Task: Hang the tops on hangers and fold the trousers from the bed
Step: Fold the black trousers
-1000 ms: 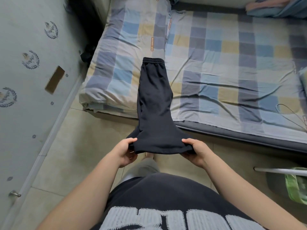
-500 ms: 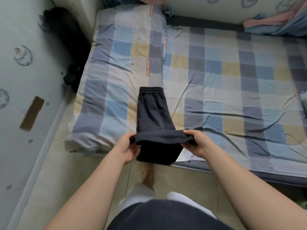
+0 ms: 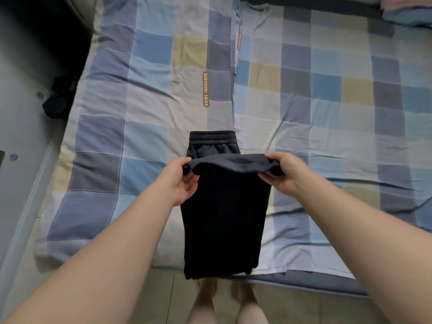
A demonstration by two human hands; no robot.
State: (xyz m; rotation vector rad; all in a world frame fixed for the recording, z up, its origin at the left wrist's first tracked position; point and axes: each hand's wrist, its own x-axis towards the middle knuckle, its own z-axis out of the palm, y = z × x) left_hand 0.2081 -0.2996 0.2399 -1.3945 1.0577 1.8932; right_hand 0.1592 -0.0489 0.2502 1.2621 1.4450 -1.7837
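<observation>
Black trousers [image 3: 224,218] lie lengthwise at the near edge of the bed [image 3: 149,118], their elastic waistband at the far end. The leg end is doubled over toward the waistband. My left hand [image 3: 181,180] pinches the left corner of that raised edge. My right hand [image 3: 284,173] grips the right corner. The lifted edge hangs just short of the waistband, and the fold at the near end overhangs the mattress edge.
A checked blue, grey and yellow sheet covers the bed. A folded pink and blue cloth [image 3: 406,10] lies at the far right corner. A dark object [image 3: 58,97] sits by the wall on the left. My bare feet [image 3: 224,298] stand on the tiled floor.
Both hands carried the trouser leg end up from the floor side and over the trousers toward the waistband. I have come closer to the bed and look down over it.
</observation>
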